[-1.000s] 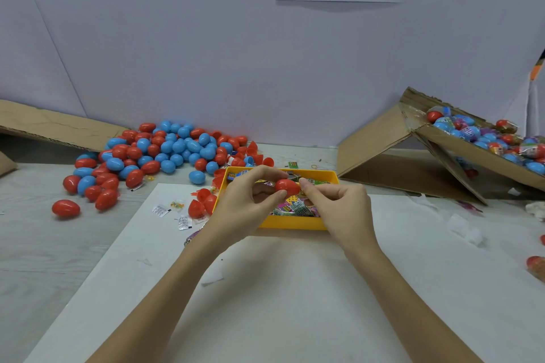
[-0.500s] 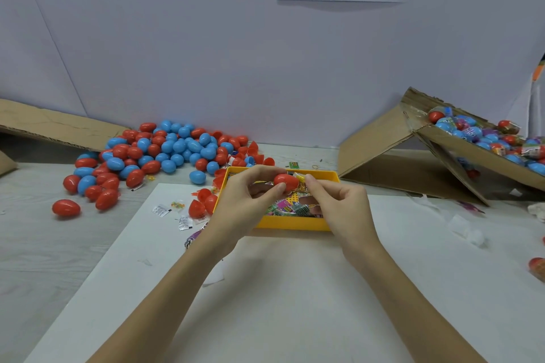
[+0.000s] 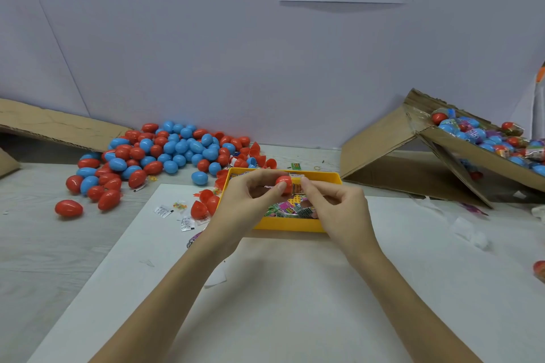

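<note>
The red egg has risen slightly — left fingers grip it, right fingers pinch a packet at its mouth.

Red shell: hard plastic, smooth, with a bright glint that I read as gloss. Packet at its mouth: printed film, I think, too small for me to judge further. Yellow tray: moulded plastic, smooth, satin. Wrappers in the tray: shiny printed film. Loose eggs: the same glossy plastic, red and blue. Box and flap: raw brown cardboard, matt, rough at the torn edges. Sheet: white, matt, smooth on my screen. Table: pale wood-grain finish, matt.
</note>
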The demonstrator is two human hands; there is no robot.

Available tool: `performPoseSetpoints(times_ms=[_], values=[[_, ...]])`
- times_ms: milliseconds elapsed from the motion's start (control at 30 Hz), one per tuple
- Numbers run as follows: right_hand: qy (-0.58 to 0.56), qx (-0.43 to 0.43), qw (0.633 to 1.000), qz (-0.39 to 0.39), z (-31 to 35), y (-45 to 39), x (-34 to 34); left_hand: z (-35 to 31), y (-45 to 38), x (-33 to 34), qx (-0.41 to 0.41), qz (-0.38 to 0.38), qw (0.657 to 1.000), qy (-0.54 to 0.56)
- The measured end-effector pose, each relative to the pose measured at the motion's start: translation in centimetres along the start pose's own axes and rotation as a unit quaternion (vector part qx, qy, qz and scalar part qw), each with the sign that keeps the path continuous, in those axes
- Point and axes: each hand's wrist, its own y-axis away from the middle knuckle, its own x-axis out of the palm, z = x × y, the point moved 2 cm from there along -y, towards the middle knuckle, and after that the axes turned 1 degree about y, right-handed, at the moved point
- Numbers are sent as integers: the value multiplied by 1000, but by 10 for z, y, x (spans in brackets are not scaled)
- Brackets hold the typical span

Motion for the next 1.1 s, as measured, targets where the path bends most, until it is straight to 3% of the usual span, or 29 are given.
performPoseSetpoints(times_ms=[367,867,1100], values=[[-97,-16,995,16,-2,-1,3,-1,2,2,-9,13,1000,4],[-96,-28,995,25,2,0,3,-3,2,1,-16,17,999,28],[-60,-6,997,48,4,1,3,-4,2,0,19,4,1000,-1]])
